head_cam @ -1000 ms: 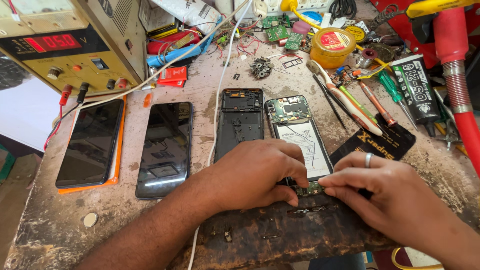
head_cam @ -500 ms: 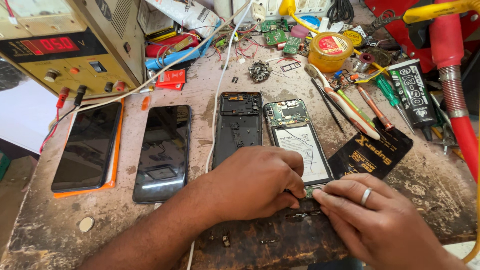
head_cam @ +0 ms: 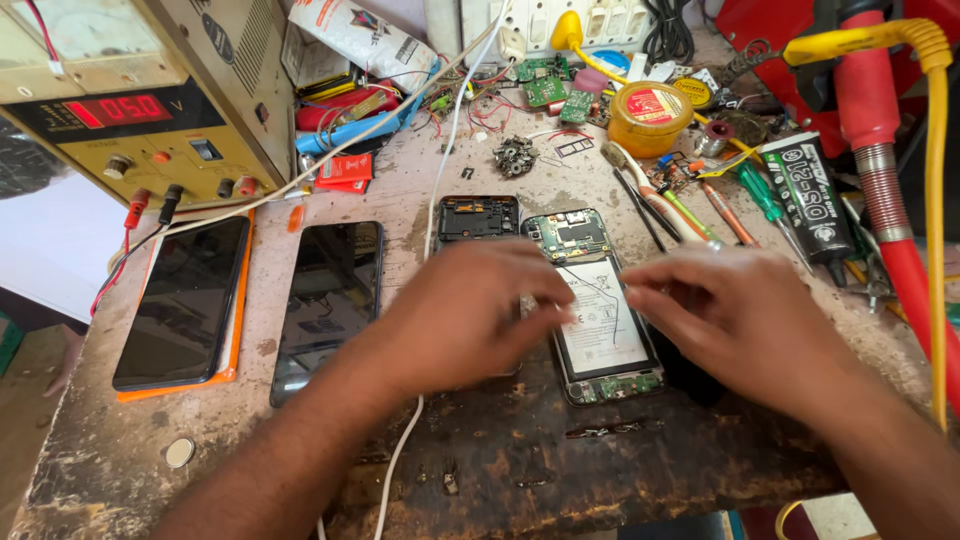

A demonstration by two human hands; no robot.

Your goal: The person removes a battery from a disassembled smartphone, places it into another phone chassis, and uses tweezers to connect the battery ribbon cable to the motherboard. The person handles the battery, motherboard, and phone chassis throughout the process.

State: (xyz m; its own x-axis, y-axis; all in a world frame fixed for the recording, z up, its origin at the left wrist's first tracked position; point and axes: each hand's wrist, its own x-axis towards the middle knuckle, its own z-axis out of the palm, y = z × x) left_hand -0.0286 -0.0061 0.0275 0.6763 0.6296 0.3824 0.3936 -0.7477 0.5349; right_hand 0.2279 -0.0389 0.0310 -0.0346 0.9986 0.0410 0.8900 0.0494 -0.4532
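The table [head_cam: 130, 440] is a worn, stained slab, pale and gritty toward the left edge and dark and scorched along the near edge. Its far side is crowded: a beige power supply [head_cam: 130, 110] with a red lit display fills the far left corner, with loose circuit boards [head_cam: 548, 90], a round yellow tin [head_cam: 650, 112], screwdrivers [head_cam: 750, 195] and a black glue tube [head_cam: 812, 195] toward the far right. A red hose [head_cam: 885, 190] and a yellow cable [head_cam: 936, 220] run down the right edge.

The opened phone [head_cam: 600, 330] lies face down near the middle of the table, back cover off, showing a green board at its top, a white battery with a thin dark wire across it, and a small green board at its bottom end. Just to its left, partly hidden, is a black phone frame [head_cam: 478, 217].

The left hand [head_cam: 470, 320] hovers over the phone's left side, fingers loosely curled and blurred; whether it touches or grips anything I cannot tell. The right hand [head_cam: 730, 310] hangs over the right side, fingers pointing inward toward the battery, also blurred, holding nothing that shows.

Two dark-screened phones [head_cam: 330, 300] lie side by side toward the left edge, the outer one on an orange case [head_cam: 232, 330]. A white cable [head_cam: 400, 470] crosses the near edge, a small coin [head_cam: 179, 452] sits near the left corner, and bare dark surface lies in front of the opened phone.
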